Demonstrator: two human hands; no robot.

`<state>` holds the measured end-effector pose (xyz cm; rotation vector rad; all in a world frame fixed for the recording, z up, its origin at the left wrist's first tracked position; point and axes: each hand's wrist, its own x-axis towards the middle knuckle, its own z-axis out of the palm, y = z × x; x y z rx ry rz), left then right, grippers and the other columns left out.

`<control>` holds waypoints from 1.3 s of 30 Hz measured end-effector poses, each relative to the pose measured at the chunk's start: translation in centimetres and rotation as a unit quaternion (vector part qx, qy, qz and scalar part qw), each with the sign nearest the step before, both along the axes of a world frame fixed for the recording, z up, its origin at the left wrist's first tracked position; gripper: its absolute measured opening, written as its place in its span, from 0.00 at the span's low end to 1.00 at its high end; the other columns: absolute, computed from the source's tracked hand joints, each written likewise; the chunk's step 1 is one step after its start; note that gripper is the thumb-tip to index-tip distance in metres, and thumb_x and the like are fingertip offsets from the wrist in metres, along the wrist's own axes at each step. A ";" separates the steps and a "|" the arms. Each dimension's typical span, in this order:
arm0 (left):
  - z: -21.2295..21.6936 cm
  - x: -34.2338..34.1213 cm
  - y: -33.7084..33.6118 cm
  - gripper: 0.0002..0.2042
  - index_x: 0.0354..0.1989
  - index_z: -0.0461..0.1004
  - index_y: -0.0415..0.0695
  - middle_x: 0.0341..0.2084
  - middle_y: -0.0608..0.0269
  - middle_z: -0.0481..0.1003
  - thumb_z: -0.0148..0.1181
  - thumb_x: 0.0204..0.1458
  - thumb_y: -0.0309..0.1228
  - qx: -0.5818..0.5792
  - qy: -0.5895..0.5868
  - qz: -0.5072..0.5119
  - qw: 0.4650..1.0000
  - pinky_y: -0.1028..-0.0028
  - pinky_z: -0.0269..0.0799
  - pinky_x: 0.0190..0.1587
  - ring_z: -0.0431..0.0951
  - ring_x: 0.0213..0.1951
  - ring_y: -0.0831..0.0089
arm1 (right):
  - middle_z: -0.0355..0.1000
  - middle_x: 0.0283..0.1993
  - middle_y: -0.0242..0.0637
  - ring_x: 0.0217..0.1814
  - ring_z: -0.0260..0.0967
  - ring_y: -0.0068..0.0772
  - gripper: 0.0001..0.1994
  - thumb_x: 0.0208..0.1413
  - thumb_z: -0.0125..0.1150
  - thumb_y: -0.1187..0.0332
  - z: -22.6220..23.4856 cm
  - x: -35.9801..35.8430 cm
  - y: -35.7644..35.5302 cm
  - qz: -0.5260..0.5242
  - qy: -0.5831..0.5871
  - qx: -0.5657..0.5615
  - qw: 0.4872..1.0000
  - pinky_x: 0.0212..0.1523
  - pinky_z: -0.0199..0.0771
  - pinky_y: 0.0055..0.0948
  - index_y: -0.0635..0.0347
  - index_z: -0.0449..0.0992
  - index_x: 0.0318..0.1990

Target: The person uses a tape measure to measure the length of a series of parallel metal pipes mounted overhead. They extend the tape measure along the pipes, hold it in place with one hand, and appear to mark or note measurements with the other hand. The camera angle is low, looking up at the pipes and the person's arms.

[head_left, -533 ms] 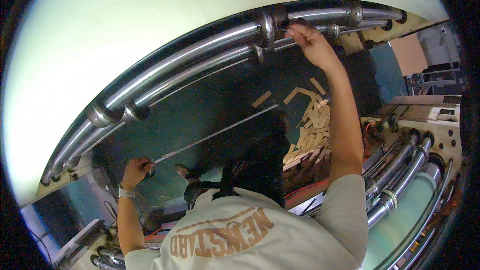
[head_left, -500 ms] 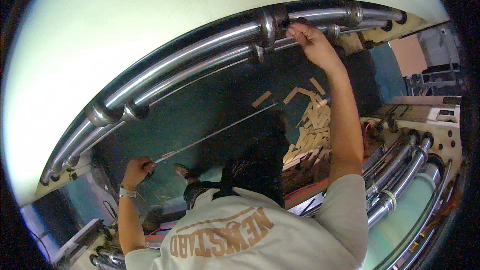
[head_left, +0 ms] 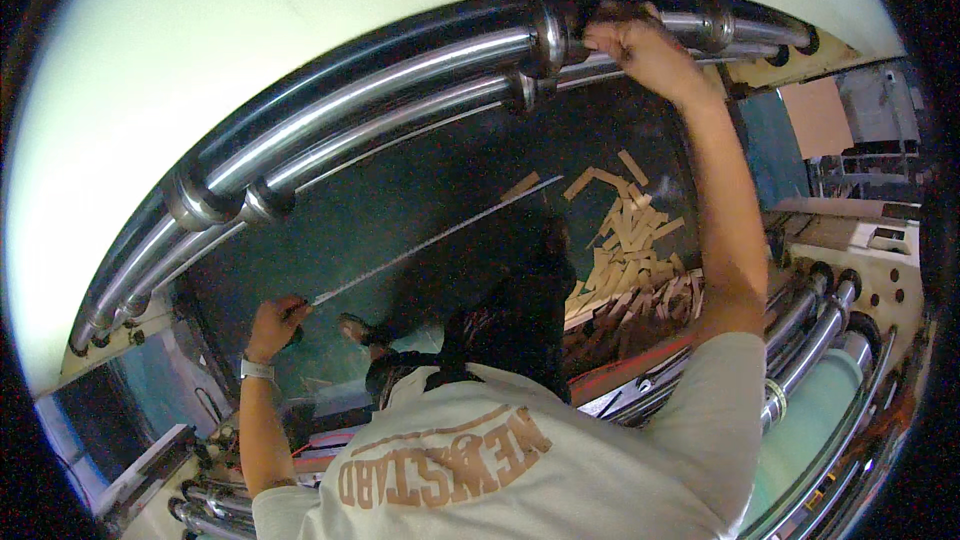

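Note:
My left hand (head_left: 278, 328) is closed around the near end of a long, thin steel ruler (head_left: 420, 245). The ruler slants away to the upper right, above the dark floor, and its far end hangs free near some cardboard pieces. At the top, my right hand (head_left: 632, 48) reaches to the upper steel shaft (head_left: 400, 95), just right of a ring-shaped collar (head_left: 548, 38). Its fingers are curled and pressed together there; what lies between them is hidden. A second, thinner shaft (head_left: 400, 128) with its own collar (head_left: 525, 90) runs below the upper one.
A pale machine panel (head_left: 200, 30) rises beyond the shafts. Cardboard strips (head_left: 628, 250) lie heaped on the floor right of my legs. More rollers (head_left: 815, 365) and a pale green cylinder (head_left: 825, 420) stand behind me at right. A machine frame (head_left: 150, 480) is at lower left.
My right hand has shifted slightly to the right along the upper shaft, its fingers still curled. The ruler's far end has moved up a little. My left hand keeps its hold.

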<state>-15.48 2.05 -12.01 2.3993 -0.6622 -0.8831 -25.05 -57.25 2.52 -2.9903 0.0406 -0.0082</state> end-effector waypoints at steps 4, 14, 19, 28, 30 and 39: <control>-1.8 -0.9 1.0 0.10 0.22 0.71 0.38 0.13 0.54 0.68 0.57 0.43 0.33 -0.014 -0.034 -0.009 0.999 0.70 0.61 0.20 0.69 0.17 0.64 | 0.71 0.36 0.42 0.40 0.66 0.41 0.17 0.53 0.47 0.55 0.0 -0.2 1.0 -0.147 0.009 0.104 0.984 0.41 0.63 0.32 0.58 0.73 0.36; -2.9 -2.9 0.4 0.11 0.24 0.71 0.39 0.13 0.56 0.68 0.57 0.43 0.36 -0.002 0.017 -0.027 0.999 0.71 0.60 0.21 0.66 0.17 0.68 | 0.56 0.14 0.25 0.13 0.49 0.17 0.17 0.54 0.45 0.53 -9.9 1.0 9.7 -0.380 -0.400 0.642 0.533 0.12 0.47 0.18 0.55 0.64 0.22; -0.9 -3.0 -0.4 0.11 0.27 0.73 0.40 0.17 0.57 0.70 0.57 0.43 0.37 -0.049 0.016 0.012 0.999 0.70 0.62 0.23 0.68 0.18 0.68 | 0.53 0.14 0.24 0.12 0.47 0.18 0.16 0.54 0.47 0.54 -8.3 1.4 11.2 -0.425 -0.392 0.672 0.464 0.11 0.45 0.20 0.52 0.62 0.21; 0.4 1.6 1.2 0.09 0.27 0.73 0.38 0.17 0.59 0.71 0.56 0.45 0.33 -0.033 0.040 0.023 0.998 0.75 0.62 0.23 0.68 0.19 0.75 | 0.50 0.12 0.19 0.13 0.42 0.12 0.19 0.52 0.53 0.62 -12.2 -2.8 7.5 -0.359 -0.370 0.393 0.761 0.14 0.42 0.18 0.51 0.57 0.13; 1.8 2.5 2.3 0.08 0.27 0.73 0.38 0.17 0.60 0.71 0.56 0.45 0.31 -0.055 0.001 0.007 0.998 0.77 0.62 0.24 0.68 0.20 0.77 | 0.51 0.12 0.19 0.14 0.41 0.12 0.18 0.53 0.51 0.62 -14.8 -4.2 6.7 -0.391 -0.398 0.432 0.709 0.16 0.42 0.18 0.51 0.59 0.12; 3.8 7.9 3.1 0.10 0.20 0.67 0.36 0.13 0.56 0.62 0.54 0.47 0.30 -0.150 -0.173 -0.052 0.972 0.72 0.57 0.22 0.60 0.18 0.73 | 0.59 0.21 0.29 0.22 0.54 0.23 0.14 0.52 0.48 0.55 -19.5 -1.6 8.0 -0.438 -0.332 0.597 0.584 0.21 0.56 0.23 0.56 0.67 0.31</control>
